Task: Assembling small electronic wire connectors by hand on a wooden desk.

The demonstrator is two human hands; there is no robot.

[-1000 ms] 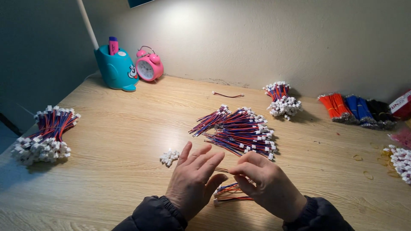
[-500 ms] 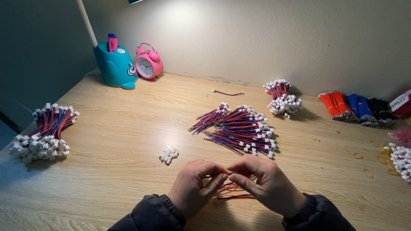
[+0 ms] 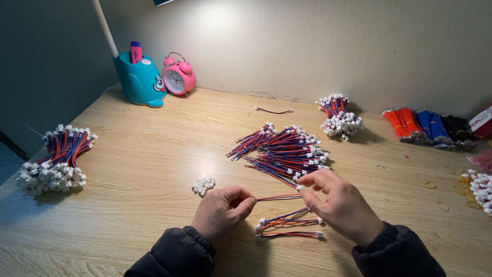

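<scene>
My left hand (image 3: 224, 211) and my right hand (image 3: 335, 202) pinch the two ends of one short red-and-blue wire lead (image 3: 279, 197), stretched level between them just above the wooden table (image 3: 148, 169). Under the hands lie a few finished leads with white plugs (image 3: 289, 225). A loose spread of the same wire leads (image 3: 284, 149) lies just beyond my right hand. A small heap of white plastic connectors (image 3: 203, 185) sits left of my left hand.
A tied bundle of leads (image 3: 56, 161) lies at the left edge, another (image 3: 338, 117) at the back. Orange, blue and black wire bundles (image 3: 428, 125) line the right wall. A teal pen holder (image 3: 139, 79) and pink alarm clock (image 3: 178, 76) stand back left. One stray lead (image 3: 274, 111) lies behind.
My hands have drawn apart from over the small pile near me. The left fingers curled shut, and one wire lead is now stretched between both hands.
</scene>
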